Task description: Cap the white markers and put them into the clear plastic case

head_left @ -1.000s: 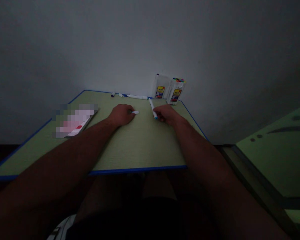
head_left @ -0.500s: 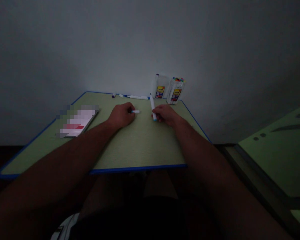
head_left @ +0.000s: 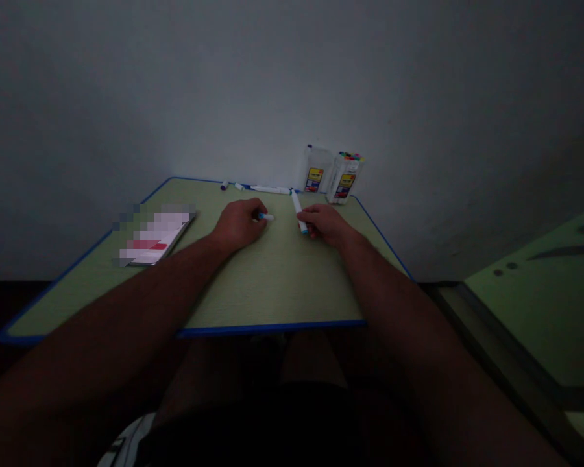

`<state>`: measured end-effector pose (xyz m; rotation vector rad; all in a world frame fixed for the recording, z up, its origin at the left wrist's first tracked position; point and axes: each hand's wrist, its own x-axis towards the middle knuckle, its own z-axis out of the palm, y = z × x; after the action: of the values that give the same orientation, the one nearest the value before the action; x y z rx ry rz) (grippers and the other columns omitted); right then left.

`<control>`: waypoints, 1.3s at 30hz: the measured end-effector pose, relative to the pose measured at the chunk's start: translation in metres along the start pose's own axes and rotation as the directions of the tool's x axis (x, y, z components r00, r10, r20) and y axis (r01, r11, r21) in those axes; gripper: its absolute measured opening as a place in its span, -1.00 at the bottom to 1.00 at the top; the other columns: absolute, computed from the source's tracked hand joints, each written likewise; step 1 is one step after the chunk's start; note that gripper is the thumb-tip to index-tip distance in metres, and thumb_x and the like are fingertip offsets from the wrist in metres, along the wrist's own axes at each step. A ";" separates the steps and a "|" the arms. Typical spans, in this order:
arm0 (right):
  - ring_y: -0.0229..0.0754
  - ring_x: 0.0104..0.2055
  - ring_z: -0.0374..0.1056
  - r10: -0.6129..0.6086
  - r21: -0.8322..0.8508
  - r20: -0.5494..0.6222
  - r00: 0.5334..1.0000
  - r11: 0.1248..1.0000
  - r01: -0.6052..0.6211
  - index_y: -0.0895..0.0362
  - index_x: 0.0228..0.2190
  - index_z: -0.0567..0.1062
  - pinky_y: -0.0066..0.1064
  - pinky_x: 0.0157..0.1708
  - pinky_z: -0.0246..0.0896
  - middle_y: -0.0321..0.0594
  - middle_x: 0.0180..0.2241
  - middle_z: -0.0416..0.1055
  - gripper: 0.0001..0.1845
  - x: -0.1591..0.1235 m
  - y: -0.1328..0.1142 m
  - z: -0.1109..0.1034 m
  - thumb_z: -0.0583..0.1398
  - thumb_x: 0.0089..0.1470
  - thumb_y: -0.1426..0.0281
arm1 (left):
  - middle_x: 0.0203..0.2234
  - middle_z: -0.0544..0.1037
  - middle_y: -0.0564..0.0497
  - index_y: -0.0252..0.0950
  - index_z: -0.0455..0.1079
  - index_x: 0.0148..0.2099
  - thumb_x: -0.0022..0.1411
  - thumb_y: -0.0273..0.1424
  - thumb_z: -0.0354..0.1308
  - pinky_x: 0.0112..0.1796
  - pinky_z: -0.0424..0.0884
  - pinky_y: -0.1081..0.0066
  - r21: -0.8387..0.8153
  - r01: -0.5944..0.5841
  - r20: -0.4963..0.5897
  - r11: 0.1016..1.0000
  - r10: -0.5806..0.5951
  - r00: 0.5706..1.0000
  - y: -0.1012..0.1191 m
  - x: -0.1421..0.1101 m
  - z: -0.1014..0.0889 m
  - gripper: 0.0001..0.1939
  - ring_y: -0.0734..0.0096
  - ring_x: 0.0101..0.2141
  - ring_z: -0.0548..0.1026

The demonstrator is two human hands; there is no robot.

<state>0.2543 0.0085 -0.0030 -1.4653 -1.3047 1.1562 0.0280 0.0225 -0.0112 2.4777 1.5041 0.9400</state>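
Note:
My left hand is closed, its fingers pinching a small white marker cap with a light-blue end. To the right, my right hand grips a white marker. That marker leans with its narrow tip up and away from me, and its blue end comes out below my fingers. Both hands are low over the table, a short gap between them. Beyond them, along the far edge, lie another white marker, a dark purple cap and a small whitish cap.
A clear plastic case with one dark-ended marker stands at the back right of the blue-edged table. Beside it is a second case full of colourful markers. At the left lies a blurred, phone-like flat object. A wall rises behind.
The view has shifted slightly. The marker in my right hand tilts a little more, its tip lower than before. My left hand still pinches the cap in nearly the same place.

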 end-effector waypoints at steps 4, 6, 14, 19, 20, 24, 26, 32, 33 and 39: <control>-0.41 -0.72 0.13 -0.004 -0.013 0.008 1.000 1.000 0.004 0.18 -0.41 0.43 -0.57 -0.74 0.06 -0.42 -0.69 0.29 -0.87 0.000 0.000 0.000 0.28 0.17 0.48 | -0.29 0.62 -0.04 -0.22 0.52 -0.18 0.14 -0.31 0.17 -0.14 0.42 0.26 -0.008 0.013 -0.005 1.000 -0.013 1.000 0.000 0.000 0.000 -0.79 0.25 -0.25 0.53; -0.41 -0.72 0.13 0.000 -0.020 0.001 1.000 1.000 0.000 0.18 -0.41 0.43 -0.58 -0.74 0.06 -0.42 -0.69 0.29 -0.86 0.000 0.000 0.000 0.28 0.16 0.47 | -0.28 0.62 -0.04 -0.21 0.52 -0.17 0.15 -0.31 0.16 -0.14 0.42 0.26 -0.012 0.022 0.007 1.000 -0.022 1.000 0.001 -0.001 -0.002 -0.79 0.25 -0.24 0.53; -0.39 -0.72 0.13 -0.009 -0.024 -0.002 1.000 1.000 0.009 0.18 -0.42 0.44 -0.56 -0.75 0.06 -0.42 -0.70 0.28 -0.86 0.000 0.000 0.000 0.30 0.14 0.46 | -0.29 0.62 -0.04 -0.23 0.52 -0.18 0.14 -0.32 0.18 -0.15 0.41 0.28 -0.042 0.033 0.002 0.999 -0.033 0.999 0.004 -0.001 -0.005 -0.80 0.26 -0.26 0.53; -0.41 -0.73 0.09 -0.009 -0.052 0.002 1.000 0.999 0.010 0.21 -0.43 0.49 -0.56 -0.76 0.05 -0.44 -0.72 0.24 -0.85 0.002 0.002 -0.002 0.33 0.11 0.42 | -0.31 0.62 -0.05 -0.25 0.51 -0.19 0.14 -0.32 0.19 -0.19 0.39 0.31 -0.078 0.030 -0.007 0.997 -0.031 1.000 0.002 -0.001 -0.003 -0.80 0.28 -0.29 0.52; -0.41 -0.73 0.08 -0.007 -0.057 -0.002 1.000 0.998 0.007 0.21 -0.43 0.50 -0.56 -0.76 0.04 -0.44 -0.72 0.23 -0.84 0.003 0.003 -0.002 0.34 0.10 0.41 | -0.31 0.62 -0.05 -0.25 0.51 -0.20 0.13 -0.32 0.19 -0.20 0.39 0.31 -0.082 0.029 -0.007 0.996 -0.030 1.000 0.002 -0.001 -0.003 -0.81 0.28 -0.30 0.52; -0.41 -0.72 0.09 -0.002 -0.078 -0.031 1.000 0.997 0.000 0.23 -0.43 0.54 -0.55 -0.76 0.04 -0.44 -0.71 0.23 -0.83 0.005 0.004 -0.002 0.36 0.07 0.38 | -0.33 0.62 -0.05 -0.25 0.50 -0.22 0.11 -0.33 0.21 -0.22 0.37 0.31 -0.098 0.029 -0.021 0.995 -0.031 0.999 0.001 -0.001 -0.003 -0.82 0.27 -0.31 0.51; -0.41 -0.72 0.09 -0.006 -0.090 -0.047 0.999 0.996 0.002 0.23 -0.42 0.55 -0.54 -0.77 0.04 -0.43 -0.69 0.25 -0.82 0.005 0.004 -0.002 0.37 0.05 0.36 | -0.34 0.61 -0.04 -0.24 0.50 -0.22 0.10 -0.34 0.22 -0.23 0.36 0.31 -0.108 0.041 -0.026 0.993 -0.044 0.999 0.001 -0.001 -0.003 -0.83 0.27 -0.32 0.51; -0.41 -0.72 0.09 -0.003 -0.071 -0.058 0.998 0.997 -0.001 0.23 -0.41 0.54 -0.53 -0.78 0.03 -0.42 -0.68 0.25 -0.83 0.002 0.002 -0.001 0.37 0.05 0.37 | -0.37 0.59 -0.04 -0.25 0.51 -0.23 0.10 -0.35 0.22 -0.24 0.34 0.31 -0.135 0.044 -0.047 0.990 -0.051 0.998 0.000 -0.001 -0.002 -0.84 0.30 -0.35 0.49; -0.41 -0.72 0.09 -0.004 -0.073 -0.057 0.998 0.997 0.000 0.23 -0.41 0.54 -0.53 -0.78 0.03 -0.42 -0.68 0.25 -0.83 0.002 0.002 -0.001 0.37 0.06 0.38 | -0.37 0.59 -0.04 -0.26 0.51 -0.24 0.10 -0.36 0.22 -0.24 0.34 0.31 -0.135 0.041 -0.052 0.990 -0.048 0.997 0.000 -0.001 -0.002 -0.84 0.30 -0.35 0.49; -0.42 -0.72 0.07 -0.006 -0.091 -0.063 0.998 0.996 0.000 0.23 -0.41 0.53 -0.54 -0.77 0.03 -0.43 -0.68 0.23 -0.82 0.001 0.001 0.000 0.38 0.05 0.37 | -0.34 0.60 -0.04 -0.24 0.50 -0.21 0.10 -0.36 0.24 -0.21 0.34 0.31 -0.135 0.058 -0.043 0.989 -0.064 0.997 -0.001 -0.001 -0.002 -0.83 0.30 -0.32 0.49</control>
<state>0.2549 0.0094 -0.0039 -1.5521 -1.3304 1.0521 0.0261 0.0221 -0.0103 2.3197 1.4698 1.0580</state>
